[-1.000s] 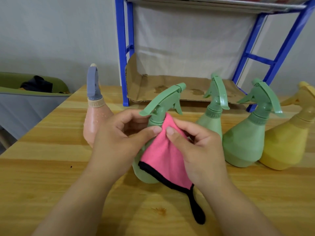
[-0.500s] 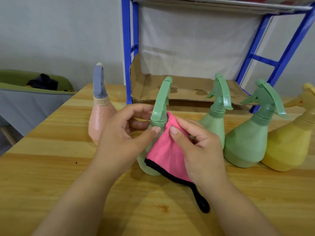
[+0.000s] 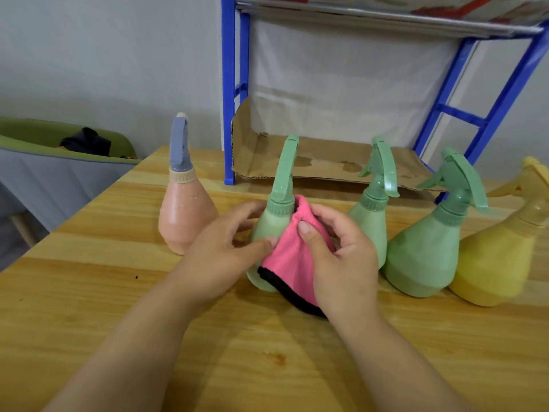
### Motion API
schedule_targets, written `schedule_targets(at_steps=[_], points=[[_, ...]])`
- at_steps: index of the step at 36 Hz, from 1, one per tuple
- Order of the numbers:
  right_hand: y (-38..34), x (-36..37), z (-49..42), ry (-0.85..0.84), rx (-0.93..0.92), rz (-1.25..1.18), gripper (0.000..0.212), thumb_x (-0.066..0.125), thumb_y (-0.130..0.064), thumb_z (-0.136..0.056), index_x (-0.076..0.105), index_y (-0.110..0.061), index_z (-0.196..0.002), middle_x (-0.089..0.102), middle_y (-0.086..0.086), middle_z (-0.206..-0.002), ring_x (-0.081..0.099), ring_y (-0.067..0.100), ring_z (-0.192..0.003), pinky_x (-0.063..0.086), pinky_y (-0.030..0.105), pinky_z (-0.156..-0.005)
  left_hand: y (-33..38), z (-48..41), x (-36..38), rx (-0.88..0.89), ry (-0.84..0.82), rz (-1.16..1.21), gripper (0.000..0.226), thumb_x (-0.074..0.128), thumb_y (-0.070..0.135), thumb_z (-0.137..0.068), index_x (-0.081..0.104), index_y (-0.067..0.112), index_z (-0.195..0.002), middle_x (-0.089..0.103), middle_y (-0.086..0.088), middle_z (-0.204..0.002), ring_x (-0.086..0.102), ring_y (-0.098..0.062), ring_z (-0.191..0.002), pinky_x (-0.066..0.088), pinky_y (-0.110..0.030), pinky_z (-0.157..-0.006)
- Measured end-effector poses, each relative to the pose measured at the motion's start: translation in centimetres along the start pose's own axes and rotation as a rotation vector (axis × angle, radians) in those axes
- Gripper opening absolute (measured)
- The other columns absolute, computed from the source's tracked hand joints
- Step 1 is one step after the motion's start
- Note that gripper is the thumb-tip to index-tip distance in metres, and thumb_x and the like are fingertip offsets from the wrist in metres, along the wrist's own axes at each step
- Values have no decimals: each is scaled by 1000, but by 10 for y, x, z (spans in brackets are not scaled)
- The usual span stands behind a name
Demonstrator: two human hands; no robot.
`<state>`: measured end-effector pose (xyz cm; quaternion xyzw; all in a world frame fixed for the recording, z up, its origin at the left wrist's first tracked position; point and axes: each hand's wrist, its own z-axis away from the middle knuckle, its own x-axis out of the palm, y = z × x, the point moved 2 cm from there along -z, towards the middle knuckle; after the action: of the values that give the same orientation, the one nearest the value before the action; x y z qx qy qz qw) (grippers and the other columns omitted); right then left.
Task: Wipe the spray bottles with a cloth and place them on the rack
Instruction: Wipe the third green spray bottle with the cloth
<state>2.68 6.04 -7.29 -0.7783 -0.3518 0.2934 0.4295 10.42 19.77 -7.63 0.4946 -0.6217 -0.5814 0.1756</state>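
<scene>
Bottle half behind pink cloth

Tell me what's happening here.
A person is wiping a light green spray bottle with a pink cloth: the left hand holds the bottle, the right hand wraps the cloth round it. A peach bottle, two green bottles and a yellow bottle stand on the table; the blue rack has a cardboard shelf that holds none.

Both hands hold a green spray bottle upright on wooden table, right pressing pink cloth against it
</scene>
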Motion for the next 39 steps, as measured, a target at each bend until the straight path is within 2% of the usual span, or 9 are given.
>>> schedule_targets(at_steps=[3, 7, 13, 17, 24, 30, 32, 35, 39], points=[[0, -1, 0, -19, 5, -13, 31, 62, -13, -89, 64, -39, -105, 67, -24, -99, 60, -8, -97, 46, 9, -81, -2, -1, 0, -30, -46, 80, 51, 74, 40, -71, 54, 44, -119, 62, 19, -118, 58, -4, -112, 48, -31, -94], [-1, -1, -2, -32, 10, -19, 33, 61, -13, -91, 62, -44, -102, 68, -21, -101, 61, -8, -97, 47, 9, -80, 0, -2, 3, -80, -46, 183, 49, 74, 43, -65, 51, 47, -108, 67, 14, -108, 64, -4, -97, 51, -16, -74], [-2, -3, -3, -23, -11, -105, 31, 62, -11, -89, 65, -39, -105, 69, -19, -105, 61, -7, -99, 47, 8, -81, 1, -2, 10, -92, 40, 312, 38, 79, 44, -69, 58, 47, -100, 70, 2, -104, 70, -19, -89, 56, -36, -71], [-5, 1, -1, -52, -145, 24, 35, 62, -12, -90, 62, -32, -120, 63, -21, -117, 56, -7, -112, 44, 14, -95, 8, -3, 8, -88, 113, 457, 43, 71, 37, -62, 61, 37, -104, 68, -6, -101, 69, -11, -76, 51, -22, -57], [-3, 13, -4, 35, -281, 89, 37, 52, -19, -94, 54, -21, -130, 52, -25, -128, 47, -7, -123, 35, 14, -104, 15, -4, 5, 2, 88, 497, 37, 76, 34, -66, 68, 44, -101, 69, -3, -107, 68, -12, -95, 53, -20, -66], [-4, 9, -5, -82, -156, 78, 44, 36, -43, -97, 45, -32, -139, 46, -24, -139, 35, -2, -134, 30, 26, -112, 20, -1, 5, 51, 44, 512, 37, 79, 22, -73, 68, 41, -103, 70, 7, -105, 69, -11, -81, 52, -19, -58], [-6, 10, -3, -131, -171, 163, 53, 30, -51, -94, 35, -36, -144, 29, -28, -148, 21, -5, -138, 18, 14, -113, 22, -2, 5, 75, 72, 508, 36, 77, 22, -72, 69, 40, -102, 68, 4, -108, 69, -12, -79, 53, -20, -59], [-6, 14, 0, -191, -156, 263, 60, 23, -62, -89, 17, -45, -146, 7, -38, -145, 8, -10, -134, 6, -3, -102, 24, -2, 4, 50, 176, 482, 39, 74, 31, -65, 64, 30, -103, 66, -1, -108, 70, -12, -75, 56, -23, -58], [-7, 18, 0, -177, -215, 332, 58, 20, -58, -92, 10, -45, -147, 22, -33, -137, 20, -3, -125, 10, -1, -99, 24, -2, 0, 40, 226, 471, 39, 75, 32, -60, 63, 22, -96, 65, 3, -99, 64, -1, -60, 51, -16, -51]])
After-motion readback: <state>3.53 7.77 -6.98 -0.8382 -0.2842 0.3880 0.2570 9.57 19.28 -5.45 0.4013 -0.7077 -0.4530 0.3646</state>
